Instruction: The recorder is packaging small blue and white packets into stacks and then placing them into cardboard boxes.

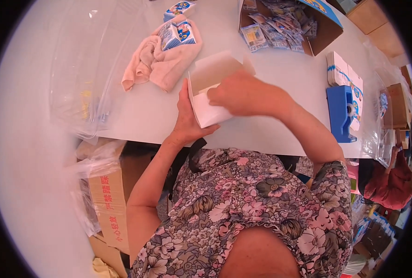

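A small white carton (207,110) with raised flaps is tilted over the table's front part. My left hand (186,119) is closed around its left side and bottom. My right hand (243,95) reaches across the carton's open top with curled fingers. Its fingertips are at the opening, and whatever they pinch is hidden. Beyond the carton lies a crumpled pink towel (162,69), with blue-and-white striped packs (178,34) resting on it. Another blue-and-white pack (180,9) stands just behind the towel.
At the back right, a large open box (325,37) holds many small wrapped packets (280,28). A blue tape dispenser (339,116) stands at the right, beside flat white cartons (342,69). Clear plastic trays (83,69) lie at the left. Below the table edge is a brown cardboard box (108,204).
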{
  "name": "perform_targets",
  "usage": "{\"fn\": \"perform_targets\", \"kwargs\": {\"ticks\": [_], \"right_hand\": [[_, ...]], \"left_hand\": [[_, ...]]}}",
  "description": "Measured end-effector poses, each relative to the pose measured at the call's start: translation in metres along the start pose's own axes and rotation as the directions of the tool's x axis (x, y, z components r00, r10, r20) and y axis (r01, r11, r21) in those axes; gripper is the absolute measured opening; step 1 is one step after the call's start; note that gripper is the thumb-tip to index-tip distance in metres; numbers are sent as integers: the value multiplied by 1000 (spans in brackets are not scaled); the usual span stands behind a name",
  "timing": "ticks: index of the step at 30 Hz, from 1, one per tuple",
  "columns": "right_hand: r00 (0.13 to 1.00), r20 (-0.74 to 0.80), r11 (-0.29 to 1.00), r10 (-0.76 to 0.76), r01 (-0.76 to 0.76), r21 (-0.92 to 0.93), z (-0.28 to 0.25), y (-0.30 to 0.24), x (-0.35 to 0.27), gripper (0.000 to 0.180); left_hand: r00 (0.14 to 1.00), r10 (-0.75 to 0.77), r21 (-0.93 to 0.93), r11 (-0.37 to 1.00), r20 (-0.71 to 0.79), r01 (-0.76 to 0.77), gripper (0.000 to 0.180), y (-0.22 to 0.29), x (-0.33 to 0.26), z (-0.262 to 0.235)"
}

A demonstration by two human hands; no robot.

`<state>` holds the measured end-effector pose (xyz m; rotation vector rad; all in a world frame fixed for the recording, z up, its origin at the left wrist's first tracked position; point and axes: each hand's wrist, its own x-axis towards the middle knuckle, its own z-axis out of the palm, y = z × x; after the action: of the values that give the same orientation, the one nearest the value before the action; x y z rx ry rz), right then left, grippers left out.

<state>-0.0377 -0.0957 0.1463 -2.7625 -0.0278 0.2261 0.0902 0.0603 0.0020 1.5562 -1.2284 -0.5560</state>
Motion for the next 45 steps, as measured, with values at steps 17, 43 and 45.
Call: {"fn": "perform_targets", "kwargs": {"ticks": [17,43,45], "right_hand": [[943,-333,987,-10,-44,-156,46,18,-26,20],[891,-432,818,142,140,557,32,89,-41,44],[909,-315,759,273,-3,651,25,86,-34,40]], "left_hand": [[880,454,595,672,137,-440,80,48,-1,2],[895,300,439,790,331,-427,49,63,54,-34],[909,266,393,836,320,-383,46,65,63,-26]]}}
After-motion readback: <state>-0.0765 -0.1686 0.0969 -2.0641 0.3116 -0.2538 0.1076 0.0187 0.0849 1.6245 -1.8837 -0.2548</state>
